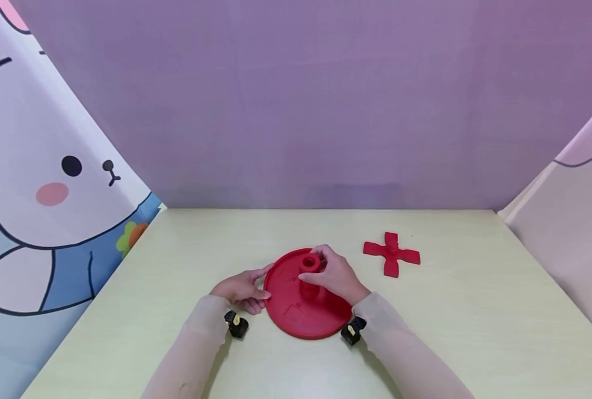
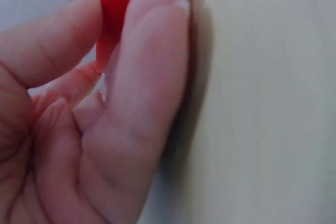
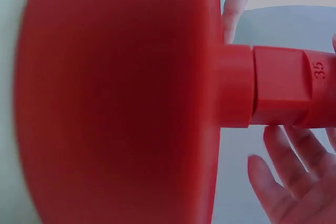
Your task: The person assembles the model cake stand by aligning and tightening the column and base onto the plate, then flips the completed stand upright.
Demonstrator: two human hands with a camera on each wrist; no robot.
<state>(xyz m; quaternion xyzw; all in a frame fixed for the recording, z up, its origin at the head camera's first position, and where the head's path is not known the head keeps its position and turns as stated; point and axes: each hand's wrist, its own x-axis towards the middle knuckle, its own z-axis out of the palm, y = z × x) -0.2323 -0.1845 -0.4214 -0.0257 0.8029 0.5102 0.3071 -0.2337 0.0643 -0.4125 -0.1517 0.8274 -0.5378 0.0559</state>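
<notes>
A round red disc [image 1: 288, 318] with a raised rim lies on the table. From its middle rises a hollow red tube [image 3: 283, 85], marked "35" in the right wrist view. My right hand [image 1: 339, 278] grips this tube near its top, thumb on the near side and fingers behind. At the disc's left edge, my left hand [image 1: 241, 289] pinches the rim between thumb and fingers. The left wrist view shows a red edge [image 2: 118, 3] of the disc between those fingers, close above the tabletop.
To the right and farther back, a flat red cross-shaped piece [image 1: 391, 255] with a raised centre lies on the pale wooden table [image 1: 475, 299]. A purple panel [image 1: 325, 111] stands along the back edge. Printed cloth with a cartoon animal [image 1: 41, 138] hangs on the left.
</notes>
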